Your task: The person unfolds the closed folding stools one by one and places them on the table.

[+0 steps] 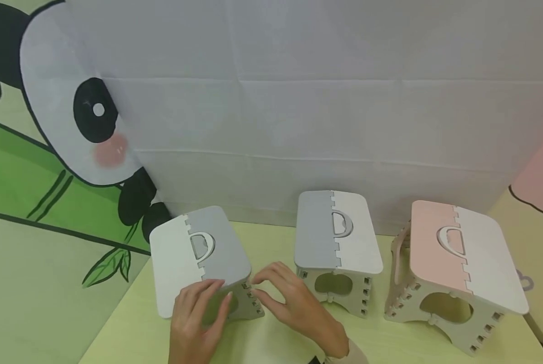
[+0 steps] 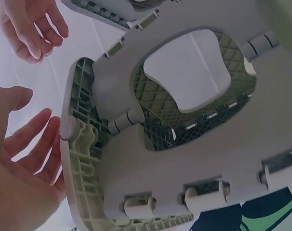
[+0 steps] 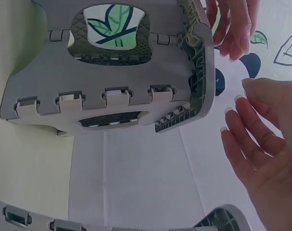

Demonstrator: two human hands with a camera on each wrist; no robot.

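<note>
A grey-and-white folding step stool (image 1: 223, 232) stands unfolded at the left, its D-shaped handle lying flat in the top. My left hand (image 1: 194, 318) is at the near edge of that top, fingers loosely bent and thumb apart, gripping nothing. In the left wrist view, fingertips of the left hand (image 2: 25, 163) overlap the rim of the stool top. By the stool's near right corner hovers my right hand (image 1: 294, 303), with a gap between thumb and fingers. The right wrist view shows the right hand (image 3: 264, 149) empty beside the stool's ribbed edge (image 3: 206, 72).
A second grey-and-white step stool (image 1: 314, 232) stands in the middle, just beyond the right hand. Farther right is a pink-and-white one (image 1: 431, 247). All are on a pale yellow-green table (image 1: 126, 333). Behind hangs a white cloth (image 1: 299, 116) with a panda print.
</note>
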